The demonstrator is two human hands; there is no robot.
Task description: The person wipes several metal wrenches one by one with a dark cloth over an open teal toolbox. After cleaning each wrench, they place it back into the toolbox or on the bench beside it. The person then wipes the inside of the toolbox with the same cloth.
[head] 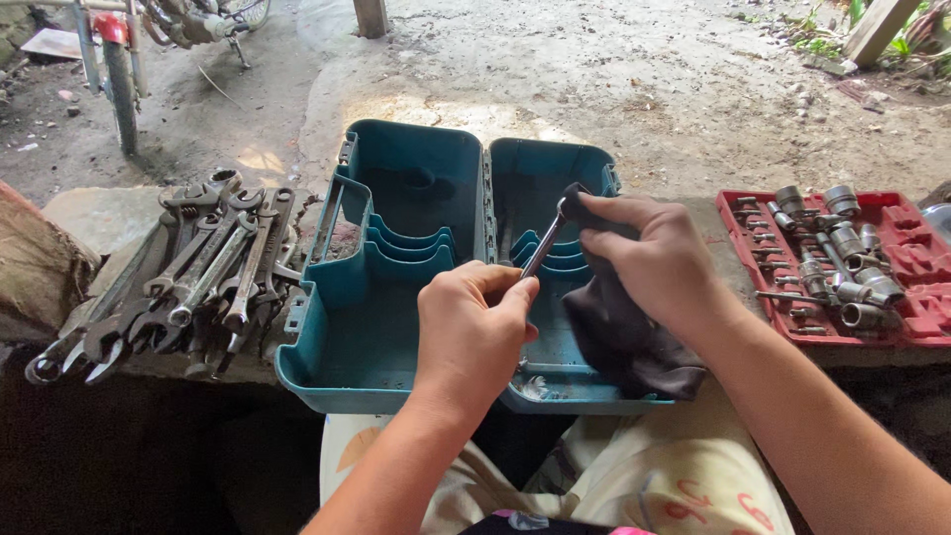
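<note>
Ratchet handle [543, 248] slants over the open teal case [396, 248]. Wrench pile [188, 267] lies left of the case, left hand [474, 332] fisted on the handle's lower end, right hand [659, 260] pinching a dark rag [624, 342] round its head — red socket tray [842, 263] sits right, apart.

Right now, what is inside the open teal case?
The teal case shows bare curved dividers. The hands, left hand and right hand, and a dark cloth cover part of its right half.

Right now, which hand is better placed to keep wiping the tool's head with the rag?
Right. The right hand already holds the dark rag against the head of the metal tool, while the left hand grips its handle end, steadying it over the open teal case.
</note>
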